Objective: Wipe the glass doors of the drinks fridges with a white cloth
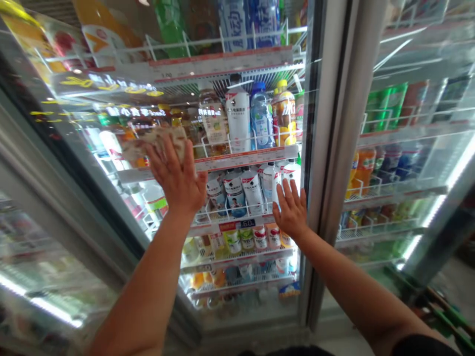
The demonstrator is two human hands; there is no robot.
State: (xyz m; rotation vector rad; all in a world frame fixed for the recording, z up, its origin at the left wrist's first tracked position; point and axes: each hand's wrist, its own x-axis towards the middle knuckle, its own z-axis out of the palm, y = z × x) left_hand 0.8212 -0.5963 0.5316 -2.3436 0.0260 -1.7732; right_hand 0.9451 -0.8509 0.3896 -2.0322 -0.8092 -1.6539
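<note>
Cloth (158,141) sat high on glass door (122,99), pinned flat under my left hand (178,180), fingers spread. Right hand (292,210) also spread, flat on glass beside frame (336,148). Couldn't tell wiped from unwiped; judged most of pane left. Free glass above, below; frame close at right.

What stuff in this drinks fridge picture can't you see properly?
Head view:
- Part of the cloth is hidden under the left hand.
- White bottles behind the right hand are partly covered by it.
- Top-shelf bottles are cut off by the upper edge.
- Price strips: print too small and blurred to read.
- Glass door, left side: glare hides the drinks behind.
</note>
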